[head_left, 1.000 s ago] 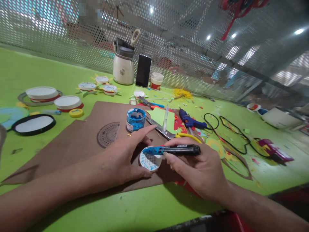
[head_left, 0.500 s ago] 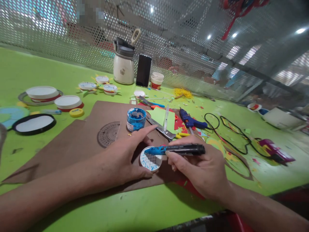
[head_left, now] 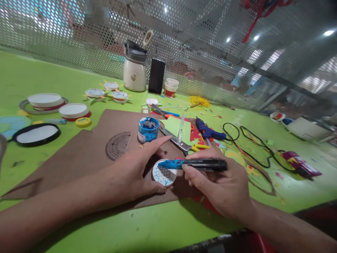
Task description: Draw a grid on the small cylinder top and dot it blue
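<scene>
Black marker (head_left: 202,165), its front end smeared blue, is clamped between the right hand's (head_left: 223,186) thumb and fingers. Compared with a second ago, hand and marker have shifted slightly toward three o'clock, while the white disc (head_left: 165,179) and the left hand (head_left: 131,172) stay put. The disc lies at six o'clock from the view's centre, on brown cardboard (head_left: 84,158), its rim gripped by the left thumb and fingers. The marker's tip is over its ten o'clock; contact is unclear. A paint jar (head_left: 148,130) stands at eleven o'clock from the disc.
</scene>
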`<state>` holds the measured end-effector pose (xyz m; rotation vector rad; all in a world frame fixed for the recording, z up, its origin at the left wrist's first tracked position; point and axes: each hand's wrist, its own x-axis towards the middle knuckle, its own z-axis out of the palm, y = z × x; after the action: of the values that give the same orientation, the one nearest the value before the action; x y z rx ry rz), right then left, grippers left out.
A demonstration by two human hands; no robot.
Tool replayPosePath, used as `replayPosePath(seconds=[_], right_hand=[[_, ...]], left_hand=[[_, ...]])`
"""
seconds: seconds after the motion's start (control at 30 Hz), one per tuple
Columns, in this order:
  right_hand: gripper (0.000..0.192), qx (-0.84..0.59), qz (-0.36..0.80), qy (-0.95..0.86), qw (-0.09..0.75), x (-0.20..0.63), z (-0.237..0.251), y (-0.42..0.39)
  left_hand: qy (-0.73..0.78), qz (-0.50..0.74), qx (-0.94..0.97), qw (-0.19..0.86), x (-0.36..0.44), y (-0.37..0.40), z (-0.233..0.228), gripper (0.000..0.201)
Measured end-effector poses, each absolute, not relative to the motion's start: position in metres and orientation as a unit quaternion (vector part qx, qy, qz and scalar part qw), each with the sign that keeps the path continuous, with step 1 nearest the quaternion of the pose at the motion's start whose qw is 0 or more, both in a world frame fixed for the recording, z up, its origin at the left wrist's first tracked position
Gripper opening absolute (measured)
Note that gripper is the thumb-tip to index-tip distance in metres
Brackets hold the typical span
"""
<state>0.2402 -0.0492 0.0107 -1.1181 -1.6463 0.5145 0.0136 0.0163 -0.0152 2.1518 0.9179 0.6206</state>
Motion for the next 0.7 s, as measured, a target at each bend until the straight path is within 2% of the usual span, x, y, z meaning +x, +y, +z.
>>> replayPosePath(seconds=[0.7], right_hand=[[0.007, -0.457, 0.254, -0.679, 0.515, 0.2393, 0.0066, -0.0488]], left_hand=[[0.340, 0.244, 0.841, 0.342, 0.0122, 0.0195, -0.0193, 0.097]])
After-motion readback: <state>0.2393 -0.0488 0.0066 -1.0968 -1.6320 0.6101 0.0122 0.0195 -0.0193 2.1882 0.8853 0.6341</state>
